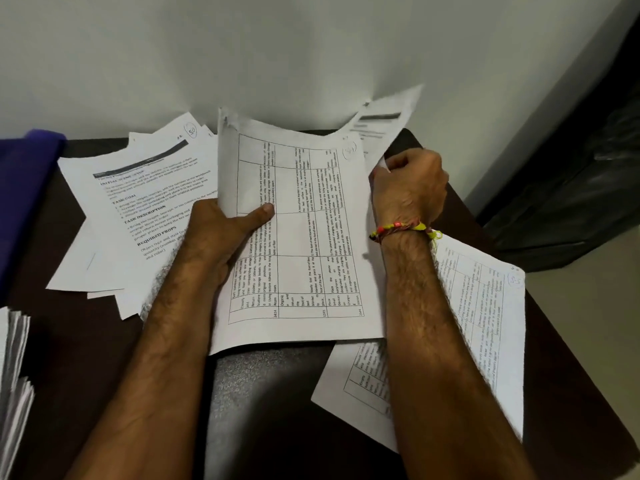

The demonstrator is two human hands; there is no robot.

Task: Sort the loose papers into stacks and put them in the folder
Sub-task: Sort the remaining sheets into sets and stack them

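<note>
**Operator:** Report the state of my two hands.

**Manual:** Your left hand (221,230) grips the white printed sheet with the ruled table (294,233) at its left edge. The thumb lies across the printed face; the fingers are behind the sheet and hidden. The sheet is lifted off the dark brown desk (86,358) and stands tilted toward you, its top edge curling. Your right hand (410,188) is closed in a fist on the near edge of a second white sheet with a dark header bar (384,123), which rises behind the first, against the pale wall (311,46). A red and yellow thread band (401,230) circles your right wrist.

**Operator:** Where are the other papers?

**Manual:** A fanned pile of white text pages (138,209) lies on the desk to your left, partly under your left forearm. A further white sheet with a printed table (485,327) lies flat on the desk under your right forearm and overhangs the near right edge. A stack of white paper edges (15,368) shows at the far left margin of the view.

**Operator:** And the folder?

**Manual:** A blue-purple object (24,188) sits at the left end of the desk, touching the text pile. The view does not show whether it is the folder.
</note>
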